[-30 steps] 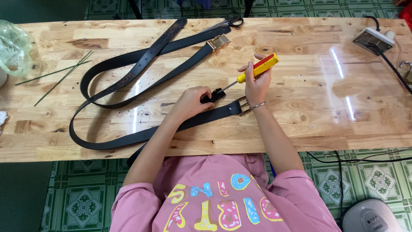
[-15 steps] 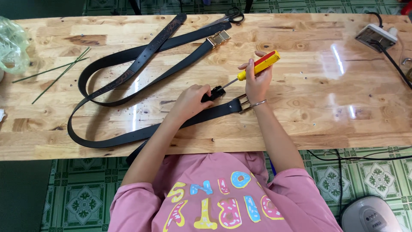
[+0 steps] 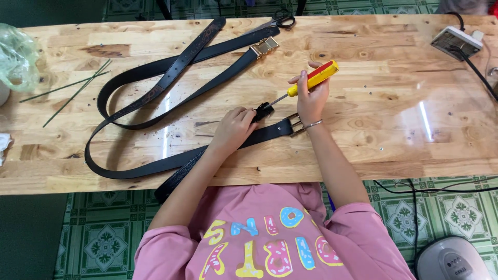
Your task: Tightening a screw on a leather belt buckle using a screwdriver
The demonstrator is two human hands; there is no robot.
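My right hand [image 3: 312, 98] grips a screwdriver [image 3: 309, 81] with a yellow and red handle, its metal tip angled down to a small black piece [image 3: 264, 110] on a black belt. My left hand [image 3: 233, 129] presses on that black belt [image 3: 270, 130] beside the black piece, near the belt's metal buckle [image 3: 294, 124]. The belt runs left in a long loop across the wooden table [image 3: 363, 150] and hangs off the near edge.
A second dark belt [image 3: 176, 67] with a gold buckle [image 3: 263, 46] crosses the far part of the table. Scissors [image 3: 282, 19] lie at the far edge, thin green sticks [image 3: 78, 88] and a plastic bag [image 3: 15, 54] at the left, a power strip [image 3: 456, 41] far right.
The view has shifted slightly; my hands, screwdriver and belt stay in nearly the same place.
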